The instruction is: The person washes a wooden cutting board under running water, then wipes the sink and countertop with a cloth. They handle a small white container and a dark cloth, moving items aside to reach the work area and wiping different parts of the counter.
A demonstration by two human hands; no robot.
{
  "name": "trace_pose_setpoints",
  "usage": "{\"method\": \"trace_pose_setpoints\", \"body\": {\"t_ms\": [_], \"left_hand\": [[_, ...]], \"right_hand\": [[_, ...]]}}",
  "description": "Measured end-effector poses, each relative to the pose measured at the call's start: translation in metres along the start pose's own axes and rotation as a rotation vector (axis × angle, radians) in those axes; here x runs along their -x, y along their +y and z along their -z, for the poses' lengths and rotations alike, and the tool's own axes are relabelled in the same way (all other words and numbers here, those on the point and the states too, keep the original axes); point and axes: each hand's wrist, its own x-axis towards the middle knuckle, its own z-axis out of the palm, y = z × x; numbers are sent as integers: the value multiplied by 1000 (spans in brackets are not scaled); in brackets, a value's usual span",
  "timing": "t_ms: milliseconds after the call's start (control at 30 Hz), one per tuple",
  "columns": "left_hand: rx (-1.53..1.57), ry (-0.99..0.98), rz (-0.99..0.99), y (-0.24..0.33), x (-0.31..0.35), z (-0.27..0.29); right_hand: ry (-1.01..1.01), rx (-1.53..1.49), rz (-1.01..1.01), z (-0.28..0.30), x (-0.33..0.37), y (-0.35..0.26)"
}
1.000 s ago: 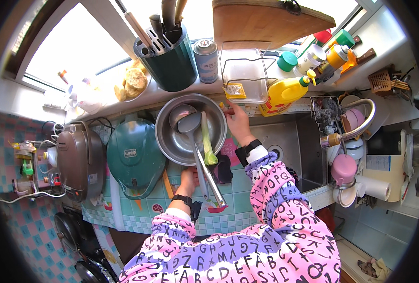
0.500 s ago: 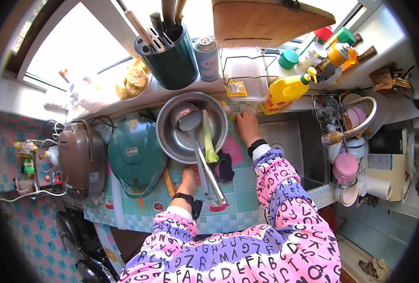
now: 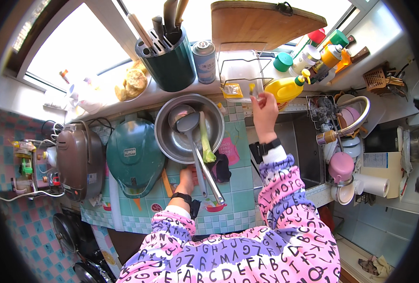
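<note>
Right now, the 2 hands are well apart, with the steel bowl (image 3: 169, 141) as the middle point between most things on the tiled counter (image 3: 237, 188). The right hand (image 3: 265, 113) is raised beyond the bowl's right side, its thumb and fingertips pinched on a small yellow piece (image 3: 252, 88). The left hand (image 3: 187, 179) is at the bowl's near edge, its fingers partly hidden under the rim, so whether it grips or only touches the bowl I cannot tell. Inside the bowl lie a steel ladle (image 3: 180, 114), a grey ladle (image 3: 189, 122) and a green stalk (image 3: 205, 139); the 2 ladle handles cross the near rim and stick out just right of the left hand, in its way on that side. A dark cloth-like thing (image 3: 222, 169) lies just right of the bowl, by the stalk's end. Farther to the bowl's right is the sink (image 3: 296, 151). Beyond the bowl and to its right, a wire rack, a white tray (image 3: 241, 75), a yellow packet (image 3: 233, 90) and a yellow pump bottle (image 3: 287, 89) crowd the space around the right fingertips. Behind the bowl stand a green knife block (image 3: 169, 68) and a spray can (image 3: 204, 63); a green lidded appliance (image 3: 135, 165) is close on its left.
</note>
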Motion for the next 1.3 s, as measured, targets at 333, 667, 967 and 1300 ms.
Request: {"method": "trace_pose_setpoints", "body": {"t_ms": [333,667,967,1300], "left_hand": [[-26,9,18,1,1,-1],[-19,-7,15,3,1,0],[5,-22,-12,-1,-3,1],[-42,-51,9,-2,-3,5]], "right_hand": [[-698,122,215,-1,163,12],[-568,-38,120,10,156,35],[-283,336,244,-69,46,56],[-479,478,314,-52,37,110]]}}
